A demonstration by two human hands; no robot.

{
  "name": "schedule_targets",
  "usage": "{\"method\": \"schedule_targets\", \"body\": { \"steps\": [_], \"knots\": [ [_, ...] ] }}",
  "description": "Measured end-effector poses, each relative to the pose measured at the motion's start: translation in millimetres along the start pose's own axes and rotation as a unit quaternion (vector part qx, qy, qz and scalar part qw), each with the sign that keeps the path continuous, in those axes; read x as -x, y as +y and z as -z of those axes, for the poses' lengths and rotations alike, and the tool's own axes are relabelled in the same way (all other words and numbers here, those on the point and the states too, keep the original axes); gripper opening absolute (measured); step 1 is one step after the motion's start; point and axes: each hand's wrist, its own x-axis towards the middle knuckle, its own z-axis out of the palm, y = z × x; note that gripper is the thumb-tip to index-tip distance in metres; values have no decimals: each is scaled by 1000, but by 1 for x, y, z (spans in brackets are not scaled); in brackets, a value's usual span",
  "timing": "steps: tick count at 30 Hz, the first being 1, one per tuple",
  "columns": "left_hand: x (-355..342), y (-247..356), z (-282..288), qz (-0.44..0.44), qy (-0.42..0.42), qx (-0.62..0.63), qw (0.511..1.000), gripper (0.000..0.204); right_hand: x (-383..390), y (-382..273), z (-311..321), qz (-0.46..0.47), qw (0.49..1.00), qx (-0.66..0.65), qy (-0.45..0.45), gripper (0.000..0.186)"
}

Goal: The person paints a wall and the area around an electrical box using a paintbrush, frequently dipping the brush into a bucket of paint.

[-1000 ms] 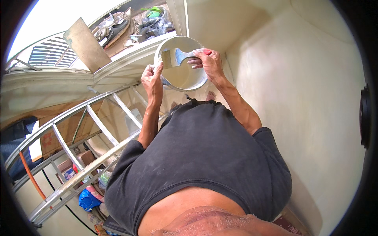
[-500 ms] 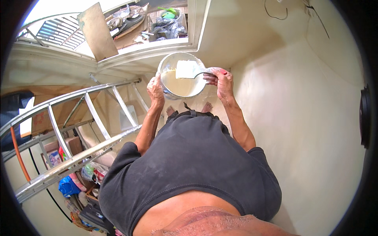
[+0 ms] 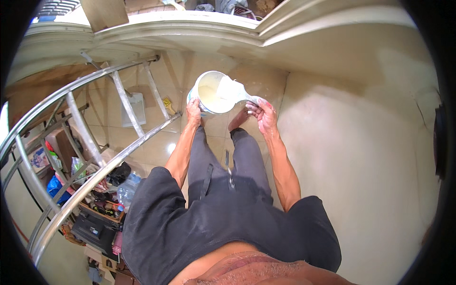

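Observation:
A round white bucket hangs in front of me above the tiled floor, with pale, cream-coloured paint inside. My left hand is closed on its left side near the rim. In my right hand is the handle of a wide flat paintbrush, coated white. The brush head lies across the right part of the bucket's opening, tilted down toward the paint. White smears mark the fingers of my right hand. The brush's lower edge and part of the paint are hidden from each other's view.
A metal ladder slants along my left. Behind it stand a pale tray, plastic bottles and piled household things. A cream wall rises on my right. Ahead is a window ledge with a board leaning there.
The view has tipped down, showing more floor and my legs. The bucket has tilted, and the brush has shifted to the bucket's right side, its head turned.

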Motion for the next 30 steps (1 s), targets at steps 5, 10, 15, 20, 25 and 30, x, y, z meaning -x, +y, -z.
{"method": "schedule_targets", "body": {
  "steps": [5, 10, 15, 20, 25, 30],
  "knots": [
    [-87, -129, 13, 45, 58, -55, 996, 39, -60, 70, 41, -40, 998, -22, 46, 34],
    [-165, -205, 10, 80, 28, -27, 996, 44, -98, 105, 71, -35, 995, -50, 77, 36],
    [-179, -194, -18, 131, -6, 73, 989, 41, -114, 125, 87, -22, 993, -75, 89, 36],
    [-197, -220, 1, 151, 7, 135, 979, 35, -132, 136, 76, -19, 994, -99, 37, 37],
    [-180, -230, 37, 223, -23, -10, 974, 33, -131, 138, 75, -23, 993, -112, 24, 37],
    [-151, -239, 54, 348, 21, -27, 937, 37, -132, 139, 71, -38, 993, -104, 28, 37]
  ]
}}
